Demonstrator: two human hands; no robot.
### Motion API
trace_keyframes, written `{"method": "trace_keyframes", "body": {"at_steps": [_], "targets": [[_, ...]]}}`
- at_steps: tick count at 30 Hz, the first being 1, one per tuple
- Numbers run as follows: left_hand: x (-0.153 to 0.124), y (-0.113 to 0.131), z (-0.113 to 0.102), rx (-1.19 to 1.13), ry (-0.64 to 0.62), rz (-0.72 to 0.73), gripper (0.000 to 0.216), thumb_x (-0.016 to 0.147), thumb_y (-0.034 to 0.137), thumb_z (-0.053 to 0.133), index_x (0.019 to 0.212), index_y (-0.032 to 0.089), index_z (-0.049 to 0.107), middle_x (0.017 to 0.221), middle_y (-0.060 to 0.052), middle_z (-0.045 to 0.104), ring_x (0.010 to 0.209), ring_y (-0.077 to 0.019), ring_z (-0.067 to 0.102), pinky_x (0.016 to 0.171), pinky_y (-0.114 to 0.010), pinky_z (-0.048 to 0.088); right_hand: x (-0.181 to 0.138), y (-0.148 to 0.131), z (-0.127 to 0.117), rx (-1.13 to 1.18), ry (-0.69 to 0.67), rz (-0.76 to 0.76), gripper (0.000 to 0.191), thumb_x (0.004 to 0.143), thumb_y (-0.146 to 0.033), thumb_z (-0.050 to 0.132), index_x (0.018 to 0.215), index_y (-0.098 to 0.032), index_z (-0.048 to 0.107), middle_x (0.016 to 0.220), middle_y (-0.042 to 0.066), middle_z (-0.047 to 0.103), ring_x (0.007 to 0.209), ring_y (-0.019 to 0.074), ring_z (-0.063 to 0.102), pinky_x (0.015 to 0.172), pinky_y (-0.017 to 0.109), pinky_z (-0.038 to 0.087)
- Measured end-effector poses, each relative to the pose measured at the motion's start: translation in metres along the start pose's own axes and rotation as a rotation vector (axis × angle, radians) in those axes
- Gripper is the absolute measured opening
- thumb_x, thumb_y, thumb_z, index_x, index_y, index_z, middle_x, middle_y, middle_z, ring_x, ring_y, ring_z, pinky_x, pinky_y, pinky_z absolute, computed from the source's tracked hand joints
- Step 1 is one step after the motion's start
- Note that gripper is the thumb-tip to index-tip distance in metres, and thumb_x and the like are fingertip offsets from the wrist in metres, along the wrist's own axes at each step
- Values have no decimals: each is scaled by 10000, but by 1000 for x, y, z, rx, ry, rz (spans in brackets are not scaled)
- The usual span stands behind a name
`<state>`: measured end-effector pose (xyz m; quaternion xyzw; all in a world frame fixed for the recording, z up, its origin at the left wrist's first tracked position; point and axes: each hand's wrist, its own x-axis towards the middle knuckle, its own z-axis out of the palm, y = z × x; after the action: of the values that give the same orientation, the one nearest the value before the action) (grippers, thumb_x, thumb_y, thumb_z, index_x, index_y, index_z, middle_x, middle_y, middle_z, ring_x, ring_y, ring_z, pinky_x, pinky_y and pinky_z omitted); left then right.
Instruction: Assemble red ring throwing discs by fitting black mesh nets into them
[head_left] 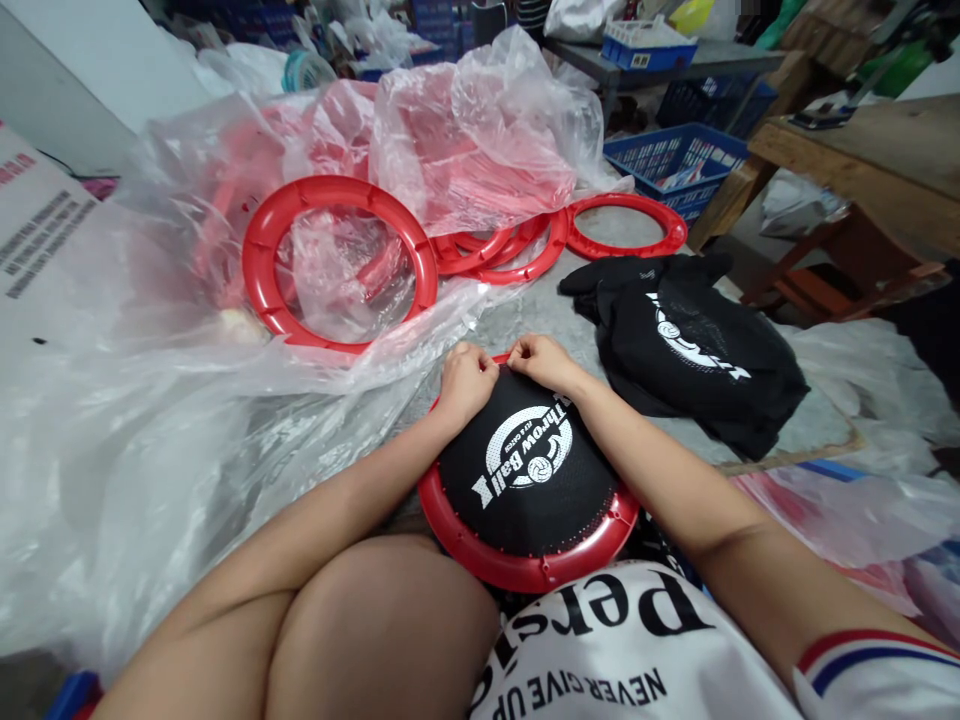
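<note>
Left hand and right hand, side by side, pinch black fabric at the far edge of a red ring extending toward the wearer

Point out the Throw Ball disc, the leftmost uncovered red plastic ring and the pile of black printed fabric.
Throw Ball disc [531,512]: head view, black mesh.
Red plastic ring [261,262]: head view, left side.
Black printed fabric [694,398]: head view, below the logo.
</note>
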<state>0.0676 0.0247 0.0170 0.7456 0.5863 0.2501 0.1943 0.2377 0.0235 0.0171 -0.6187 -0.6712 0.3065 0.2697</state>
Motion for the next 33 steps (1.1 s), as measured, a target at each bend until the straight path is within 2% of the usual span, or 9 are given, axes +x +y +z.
{"method": "trace_keyframes", "body": {"at_steps": [19, 27, 30, 33], "targets": [[5, 0, 2, 20, -15, -19, 126, 808, 150, 609, 696, 205, 627, 950, -76, 685, 983, -231, 634, 924, -356, 492, -3, -8, -1, -35, 31, 63, 147, 795, -120, 560, 806, -153, 703, 725, 19, 696, 673, 132, 546, 632, 231, 376], [4, 0, 1, -16, -26, -17, 157, 799, 133, 603, 662, 208, 618, 929, -65, 687, 973, -223, 629, 913, -344, 489, -2, -5, 0, -24, 11, 42, 123, 776, -126, 573, 772, -156, 691, 711, 14, 684, 665, 132, 548, 634, 233, 385], [4, -3, 1, -44, -16, -1, 150, 802, 137, 618, 670, 207, 629, 920, -62, 682, 974, -225, 631, 929, -351, 492, 1, 1, -1, 48, -12, 24, 90, 798, -176, 597, 734, -158, 658, 698, 2, 655, 649, 117, 524, 614, 223, 381], [4, -6, 1, -68, -20, 18, 143, 814, 143, 631, 685, 202, 646, 927, -56, 674, 977, -220, 631, 954, -353, 496, 3, 5, -8, 239, -94, 87, 70, 813, -183, 602, 783, -158, 660, 700, -4, 656, 627, 113, 525, 599, 215, 400]]}}
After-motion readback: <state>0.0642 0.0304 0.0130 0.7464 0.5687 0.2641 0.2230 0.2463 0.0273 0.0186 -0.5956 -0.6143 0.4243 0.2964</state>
